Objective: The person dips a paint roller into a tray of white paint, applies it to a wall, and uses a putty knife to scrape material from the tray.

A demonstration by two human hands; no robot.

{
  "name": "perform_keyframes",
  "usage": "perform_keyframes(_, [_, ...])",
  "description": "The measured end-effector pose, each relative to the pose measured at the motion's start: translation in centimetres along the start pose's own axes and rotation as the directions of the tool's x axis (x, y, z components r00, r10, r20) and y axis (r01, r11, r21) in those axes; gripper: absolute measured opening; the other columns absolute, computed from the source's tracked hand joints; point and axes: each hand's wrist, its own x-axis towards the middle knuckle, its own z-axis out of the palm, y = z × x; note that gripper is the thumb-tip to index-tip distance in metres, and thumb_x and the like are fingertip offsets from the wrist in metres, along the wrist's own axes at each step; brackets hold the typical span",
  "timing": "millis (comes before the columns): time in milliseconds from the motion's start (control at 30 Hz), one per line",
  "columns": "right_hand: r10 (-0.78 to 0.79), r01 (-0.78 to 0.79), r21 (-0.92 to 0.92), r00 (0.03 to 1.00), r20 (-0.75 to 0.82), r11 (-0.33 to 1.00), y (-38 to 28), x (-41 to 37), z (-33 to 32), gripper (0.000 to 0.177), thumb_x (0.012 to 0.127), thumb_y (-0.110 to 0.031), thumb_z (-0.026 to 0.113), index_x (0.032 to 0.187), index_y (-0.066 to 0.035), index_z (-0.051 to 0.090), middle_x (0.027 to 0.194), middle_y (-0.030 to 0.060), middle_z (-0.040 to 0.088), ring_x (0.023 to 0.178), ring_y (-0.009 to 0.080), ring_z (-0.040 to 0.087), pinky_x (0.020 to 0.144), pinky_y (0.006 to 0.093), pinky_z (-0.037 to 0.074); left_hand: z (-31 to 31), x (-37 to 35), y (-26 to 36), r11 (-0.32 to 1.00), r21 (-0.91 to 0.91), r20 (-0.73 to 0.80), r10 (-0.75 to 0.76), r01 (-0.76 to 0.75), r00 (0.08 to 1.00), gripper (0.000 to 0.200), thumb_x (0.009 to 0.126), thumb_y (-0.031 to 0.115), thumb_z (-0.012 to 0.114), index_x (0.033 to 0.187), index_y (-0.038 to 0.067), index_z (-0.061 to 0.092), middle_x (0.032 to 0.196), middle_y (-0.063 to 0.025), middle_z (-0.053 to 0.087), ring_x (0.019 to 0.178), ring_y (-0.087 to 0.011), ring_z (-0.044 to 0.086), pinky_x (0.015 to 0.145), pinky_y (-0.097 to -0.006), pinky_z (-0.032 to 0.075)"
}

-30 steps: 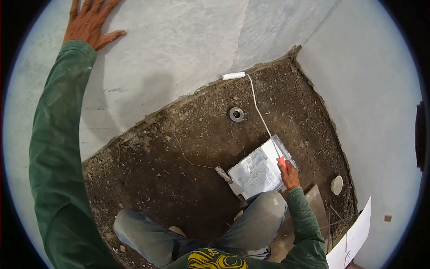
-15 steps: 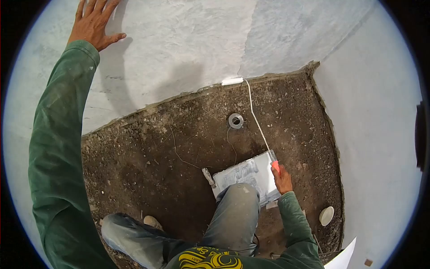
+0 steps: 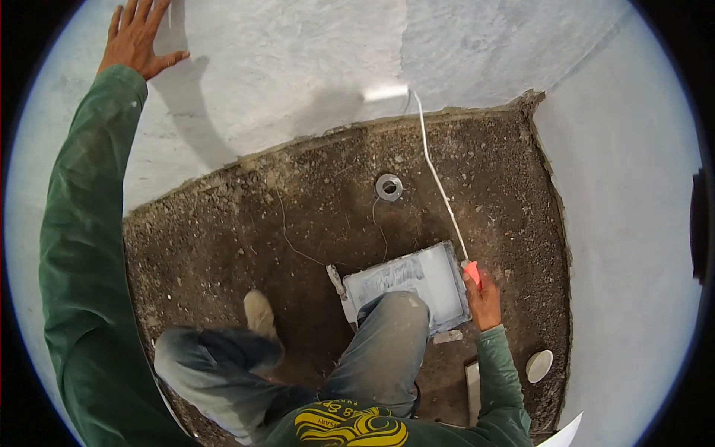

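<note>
My left hand point(image 3: 134, 41) is spread out against the painted wall point(image 3: 283, 52), fingers apart, holding nothing. My right hand point(image 3: 488, 307) is wrapped around the red handle of a long white-framed paint roller point(image 3: 439, 182). Its white roller head point(image 3: 385, 93), blurred by motion, is at the wall just above the base, beside a line where lighter and greyer surfaces meet. Below my right hand lies a paint tray point(image 3: 447, 277) with white paint in it, partly covered by my knee.
A metal ring-shaped piece point(image 3: 389, 187) and thin wire lie on the rough dirt floor point(image 3: 313, 201). A whitish, stick-like piece point(image 3: 336, 281) touches the tray's left side. A pale bowl point(image 3: 539, 366) stands by the right wall point(image 3: 625, 246). My shoe point(image 3: 259, 313) is at lower left.
The roller head has risen from the wall's base to a little higher up. My right hand has shifted slightly right, off the tray. More of my shoe shows.
</note>
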Motion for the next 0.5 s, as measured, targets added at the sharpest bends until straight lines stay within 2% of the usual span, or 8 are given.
perform_keyframes(67, [-0.044,0.044,0.007,0.998,-0.034,0.999,-1.2,-0.6,-0.5,0.041,0.09,-0.039,0.058,0.099,0.001,0.055,0.07,0.021,0.055,0.063,0.0317,0.059,0.059,0.04,0.045,-1.8,0.6,0.2,0.997,-0.046,0.276,0.077,-0.067,0.958,0.13,0.056,0.068,0.075,0.149,0.011,0.004,0.152,-0.0274,-0.005,0.139,-0.0485,-0.001,0.11,-0.0617,0.012])
perform_keyframes(167, [-0.038,0.046,0.111,0.996,-0.08,0.993,-2.4,-1.3,-0.7,0.038,0.09,-0.036,0.059,0.1,0.001,0.055,0.074,0.0228,0.057,0.067,0.0325,0.062,0.06,0.0402,0.045,-1.8,0.6,0.3,0.997,-0.026,0.269,0.071,-0.067,0.96,0.131,0.053,0.069,0.076,0.149,0.011,0.008,0.152,-0.0279,-0.003,0.139,-0.0491,-0.001,0.11,-0.0601,0.015])
perform_keyframes(233, [0.018,-0.02,0.072,0.999,0.028,0.997,-2.2,-1.6,-1.1,0.036,0.09,-0.033,0.059,0.101,0.001,0.055,0.078,0.025,0.058,0.072,0.0381,0.063,0.06,0.0408,0.046,-1.7,0.8,0.4,0.998,-0.021,0.275,0.061,-0.057,0.959,0.13,0.053,0.068,0.076,0.148,0.01,0.01,0.151,-0.0281,-0.002,0.139,-0.0492,0.0,0.11,-0.0603,0.015])
perform_keyframes(333, [-0.051,0.053,0.096,0.998,-0.024,0.994,0.6,-2.1,1.1,0.037,0.09,-0.035,0.058,0.101,0.0,0.055,0.08,0.0264,0.059,0.077,0.0435,0.061,0.061,0.0427,0.046,-1.8,0.7,0.4,0.998,-0.02,0.28,0.065,-0.062,0.958,0.131,0.052,0.068,0.077,0.149,0.011,0.009,0.151,-0.0294,-0.003,0.138,-0.0505,-0.001,0.109,-0.0619,0.013])
perform_keyframes(400, [0.004,-0.006,0.058,1.0,0.029,0.998,1.2,-2.0,2.2,0.037,0.09,-0.037,0.057,0.1,-0.001,0.055,0.08,0.0269,0.059,0.077,0.045,0.06,0.062,0.0435,0.046,-1.8,0.6,0.6,0.998,-0.045,0.219,0.044,-0.035,0.975,0.116,0.063,0.071,0.067,0.148,0.011,0.014,0.154,-0.0234,0.003,0.14,-0.0458,0.005,0.109,-0.0588,0.016])
perform_keyframes(433, [0.054,-0.056,0.026,0.996,0.067,0.998,1.3,-1.6,2.7,0.038,0.09,-0.038,0.057,0.099,-0.001,0.055,0.08,0.0274,0.058,0.077,0.0465,0.058,0.062,0.0442,0.046,-1.7,0.5,1.0,0.999,-0.043,0.215,0.039,-0.031,0.976,0.116,0.063,0.071,0.067,0.148,0.011,0.014,0.154,-0.0234,0.003,0.14,-0.0458,0.005,0.109,-0.0588,0.016])
perform_keyframes(467, [0.045,-0.047,0.031,0.998,0.054,0.998,1.9,-1.0,3.8,0.038,0.09,-0.038,0.057,0.099,-0.001,0.055,0.08,0.0274,0.058,0.077,0.0465,0.058,0.062,0.0442,0.046,-1.5,0.5,1.8,0.997,-0.046,0.226,-0.056,0.068,0.973,0.114,0.064,0.065,0.069,0.148,0.011,0.014,0.154,-0.0201,0.002,0.141,-0.0408,0.001,0.111,-0.0558,0.009])
perform_keyframes(500, [0.037,-0.037,0.002,0.999,0.015,0.999,2.4,-0.6,4.7,0.04,0.09,-0.039,0.057,0.099,0.0,0.055,0.079,0.0263,0.058,0.078,0.0415,0.061,0.064,0.0435,0.046,-1.7,0.7,2.5,0.984,-0.053,0.24,-0.15,0.167,0.959,0.111,0.064,0.059,0.072,0.148,0.012,0.015,0.155,-0.0169,0.001,0.142,-0.0359,-0.003,0.114,-0.0527,0.002])
